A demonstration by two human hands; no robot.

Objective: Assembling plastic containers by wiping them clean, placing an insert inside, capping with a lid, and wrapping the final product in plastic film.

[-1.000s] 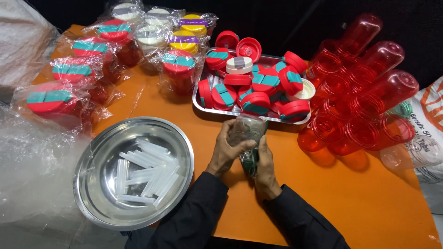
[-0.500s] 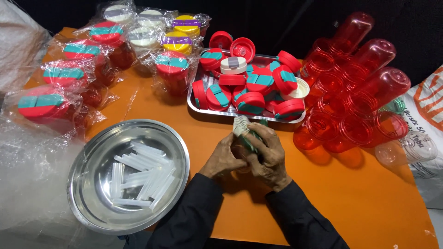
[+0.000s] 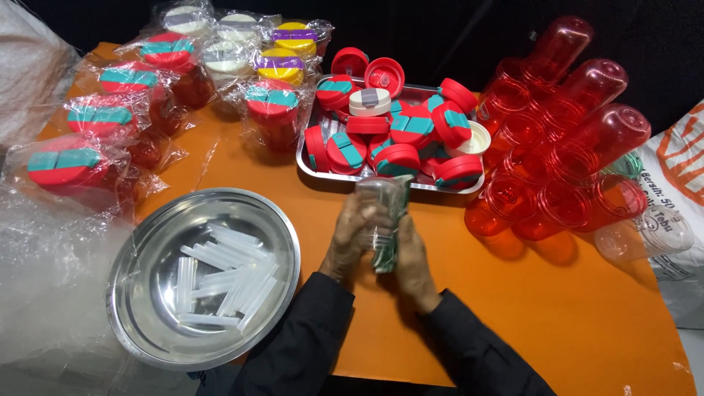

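Orange table point(image 3: 572, 308), hands point(image 3: 381, 242) near front edge

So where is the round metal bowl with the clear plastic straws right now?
In the head view the round metal bowl sits on the orange table at lower left, beside the left hand and sleeve, with bagged red bottles behind it.

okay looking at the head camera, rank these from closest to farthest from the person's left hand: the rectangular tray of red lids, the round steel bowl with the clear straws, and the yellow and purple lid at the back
From the left hand:
1. Rectangular tray of red lids, just beyond the hand, slightly right.
2. Round steel bowl, off to the left, near the table's front edge.
3. Yellow and purple lid, far back, inside plastic wrap.
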